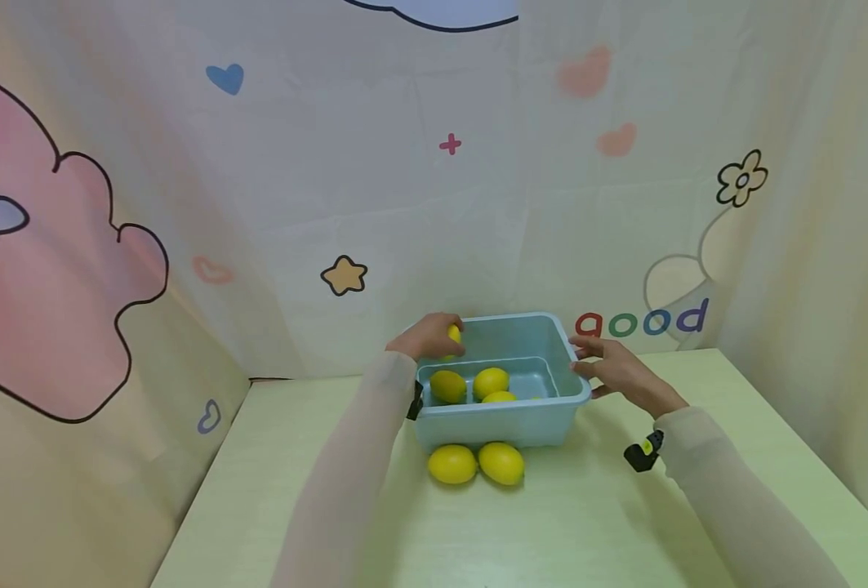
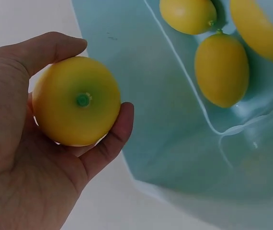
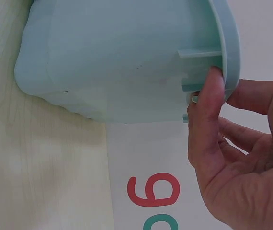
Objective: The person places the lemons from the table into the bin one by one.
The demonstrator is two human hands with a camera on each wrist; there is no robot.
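My left hand holds a yellow lemon with a green stem end, thumb on one side and fingers curled round the other. It hangs over the back left corner of a light blue plastic bin. Inside the bin lie several lemons, among them one at the left and one nearer the middle; the front wall partly hides others. With thumb and fingers on either side, my right hand pinches the rim at the bin's right end.
Two more lemons, a left one and a right one, lie side by side on the pale table before the bin's front wall. A printed curtain hangs close behind the bin and along both sides.
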